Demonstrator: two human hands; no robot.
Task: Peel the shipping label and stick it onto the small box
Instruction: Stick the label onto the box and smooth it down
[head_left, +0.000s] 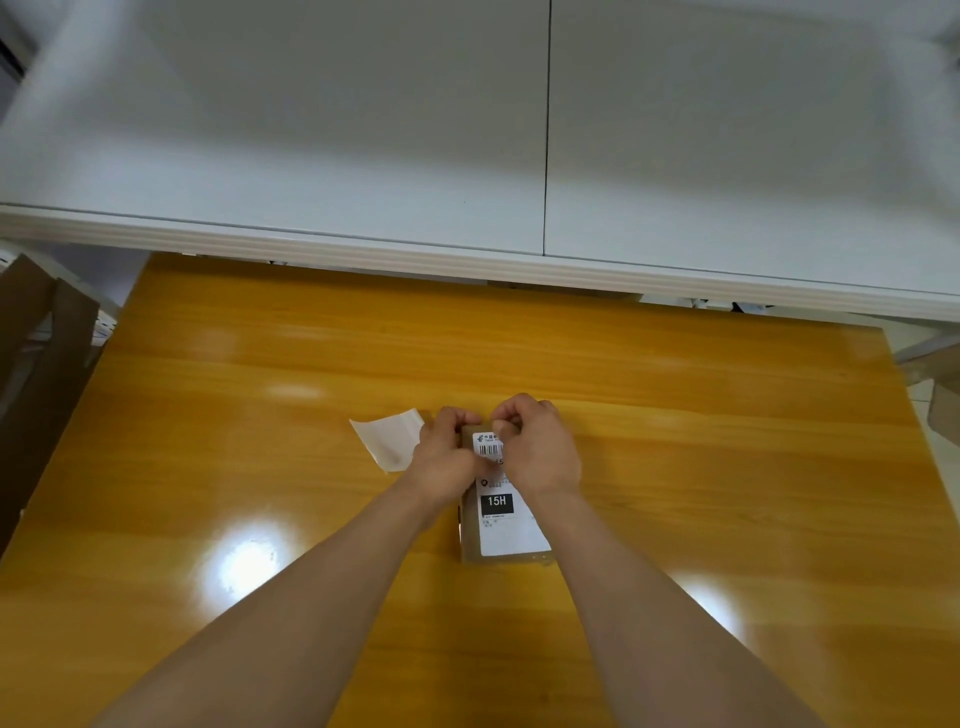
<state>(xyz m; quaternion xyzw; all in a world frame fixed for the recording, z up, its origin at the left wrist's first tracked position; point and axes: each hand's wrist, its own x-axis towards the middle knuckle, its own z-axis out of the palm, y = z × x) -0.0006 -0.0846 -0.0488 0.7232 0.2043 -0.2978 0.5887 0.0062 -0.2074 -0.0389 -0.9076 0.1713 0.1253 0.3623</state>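
Forearms (311, 597) nearest lens. Small box (469, 538) on table (260, 467), gripped by left hand (447, 457). Shipping label (511, 535) laid on top, far edge pinched by right hand (540, 452). Backing paper (392, 441) beside. Step judged: sticking. Next: far end pressed flat.

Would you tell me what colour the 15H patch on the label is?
The patch is black with white characters, head view.
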